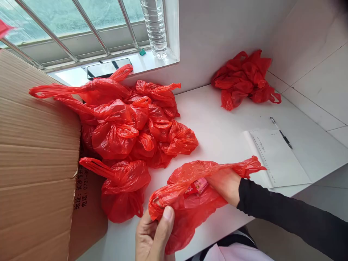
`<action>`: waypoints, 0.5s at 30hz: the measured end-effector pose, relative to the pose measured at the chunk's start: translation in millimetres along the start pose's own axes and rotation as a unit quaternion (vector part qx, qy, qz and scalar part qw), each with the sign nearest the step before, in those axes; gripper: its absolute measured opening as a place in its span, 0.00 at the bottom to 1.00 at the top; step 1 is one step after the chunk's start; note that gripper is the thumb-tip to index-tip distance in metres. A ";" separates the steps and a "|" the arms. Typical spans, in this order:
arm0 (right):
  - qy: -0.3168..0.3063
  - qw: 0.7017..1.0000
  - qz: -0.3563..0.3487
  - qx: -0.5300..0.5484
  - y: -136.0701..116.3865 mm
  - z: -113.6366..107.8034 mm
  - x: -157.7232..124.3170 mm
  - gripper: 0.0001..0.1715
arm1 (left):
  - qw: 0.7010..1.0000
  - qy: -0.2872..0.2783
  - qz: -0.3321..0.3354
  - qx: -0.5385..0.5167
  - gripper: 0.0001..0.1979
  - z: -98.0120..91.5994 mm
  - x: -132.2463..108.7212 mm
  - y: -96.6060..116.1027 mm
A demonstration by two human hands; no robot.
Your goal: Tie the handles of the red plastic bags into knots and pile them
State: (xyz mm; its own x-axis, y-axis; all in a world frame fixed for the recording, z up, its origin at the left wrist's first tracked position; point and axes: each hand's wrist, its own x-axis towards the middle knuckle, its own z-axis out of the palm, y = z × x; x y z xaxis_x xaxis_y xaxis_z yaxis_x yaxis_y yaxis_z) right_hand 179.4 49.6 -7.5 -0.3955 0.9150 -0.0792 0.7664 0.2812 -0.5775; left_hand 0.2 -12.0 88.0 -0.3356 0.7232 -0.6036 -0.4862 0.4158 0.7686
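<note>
Just above the table's front edge, a thin red plastic bag hangs with its mouth spread. My left hand pinches the rim on its left side, thumb on top. Reaching into the mouth from the right is my right hand, its fingers hidden by the plastic. Inside, beside that hand, lie small red and pink printed packets. A filled red bag stands left of the held one, handles up. Behind it, several knotted red bags are heaped together.
A tall cardboard box borders the left side. More red bags lie in the far right corner. An open notebook and a pen rest on the right of the white table. On the sill stand a water bottle and a phone.
</note>
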 end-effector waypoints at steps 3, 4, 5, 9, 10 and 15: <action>-0.004 1.000 -0.003 0.004 3.8 -2.8 1.3 0.15 | 0.999 0.000 0.042 0.005 0.16 -1.5 3.1 3.4; -0.005 1.000 -0.007 0.008 4.0 -6.2 0.4 0.16 | 0.998 0.005 0.062 0.012 0.16 -3.3 4.4 3.6; -0.006 1.000 -0.011 0.013 3.4 -10.6 -1.0 0.16 | 0.996 0.011 0.081 0.020 0.17 -5.8 5.8 3.5; -0.006 0.999 -0.028 0.031 -5.7 -34.1 -6.7 0.17 | 0.993 -0.013 0.114 0.039 0.17 -18.4 12.2 4.5; -0.006 0.999 -0.038 0.034 -8.8 -39.9 -7.6 0.17 | 0.993 -0.020 0.108 0.038 0.15 -20.8 13.5 5.4; -0.001 0.998 -0.060 0.014 -17.1 -52.9 -11.5 0.23 | 0.997 -0.013 0.070 0.036 0.13 -22.0 12.2 8.4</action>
State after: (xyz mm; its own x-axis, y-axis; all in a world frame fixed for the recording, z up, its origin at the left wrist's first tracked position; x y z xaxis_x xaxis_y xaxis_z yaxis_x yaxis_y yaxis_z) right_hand 197.7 49.5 46.3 -0.4850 0.8745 -0.0097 0.6992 0.3811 -0.6049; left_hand -25.7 -11.7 82.4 -0.3751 0.7899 -0.4852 -0.3773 0.3480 0.8582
